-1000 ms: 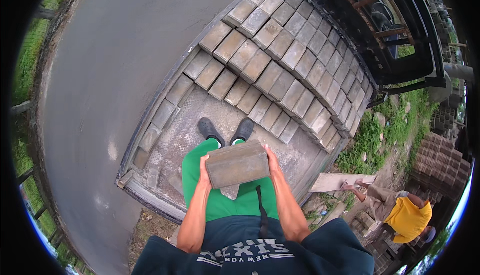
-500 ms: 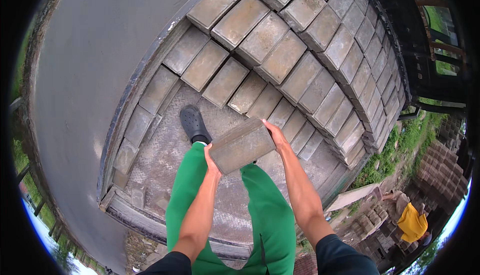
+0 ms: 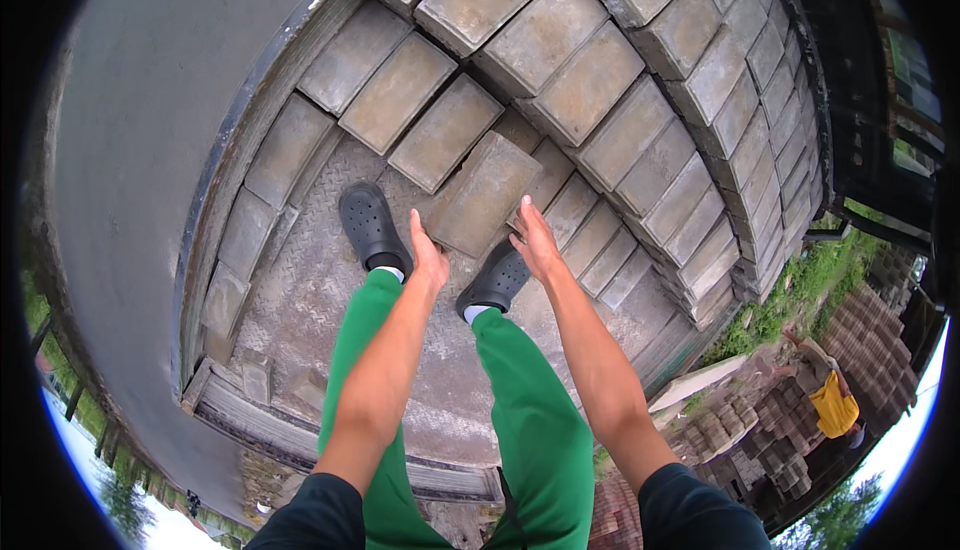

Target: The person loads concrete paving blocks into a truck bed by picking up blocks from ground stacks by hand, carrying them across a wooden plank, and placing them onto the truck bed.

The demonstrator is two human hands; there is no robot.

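Observation:
A grey-brown concrete paving block (image 3: 486,195) lies tilted in view at the near edge of the low block row (image 3: 445,133), and seems to rest on it. My left hand (image 3: 428,253) is just off the block's near left end, fingers stretched out and holding nothing. On the other side my right hand (image 3: 537,240) is beside the block's right edge, also open, with fingers apart. Whether a fingertip still brushes the block I cannot tell. What lies directly beneath the block is hidden.
Tall stepped stacks of blocks (image 3: 650,145) rise ahead and right. A single row (image 3: 247,235) lines the left side wall (image 3: 215,185) of the metal bed (image 3: 300,320). My dark clogs (image 3: 370,222) stand near the blocks. Lower right, a person in yellow (image 3: 834,408) is among brick piles.
The block has moved forward from between my hands onto the low row. Both hands have let go and spread. My right foot has come into view, and the stacks appear closer.

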